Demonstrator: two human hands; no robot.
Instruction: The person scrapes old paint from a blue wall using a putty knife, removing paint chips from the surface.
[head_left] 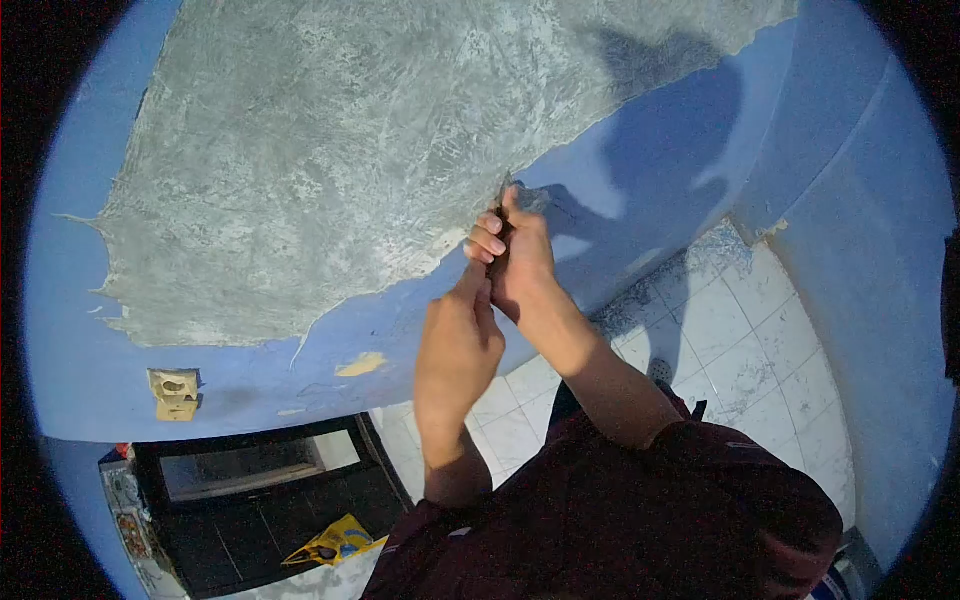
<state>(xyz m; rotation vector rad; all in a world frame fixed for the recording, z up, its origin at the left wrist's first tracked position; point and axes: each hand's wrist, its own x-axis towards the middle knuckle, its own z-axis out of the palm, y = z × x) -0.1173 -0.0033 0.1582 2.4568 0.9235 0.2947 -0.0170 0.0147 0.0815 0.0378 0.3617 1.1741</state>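
Note:
A dark-handled scraper (503, 228) is held up against the wall, its narrow tip at the border between bare grey plaster (300, 150) and blue paint (660, 130). Wrapped around the handle is my right hand (525, 255), thumb pointing up along it. My left hand (460, 345) is closed at the handle's lower end, just below the right one. Fingers cover most of the tool, so its blade is hard to make out. Paint beside the tip looks ragged and lifted.
A yellowish socket box (175, 394) is fixed low on the wall at left. Below it stands a dark cabinet with a glass panel (260, 470) and a yellow packet (340, 540) on top. Debris lies on the white tiled floor (750, 340); another blue wall (860, 250) rises at right.

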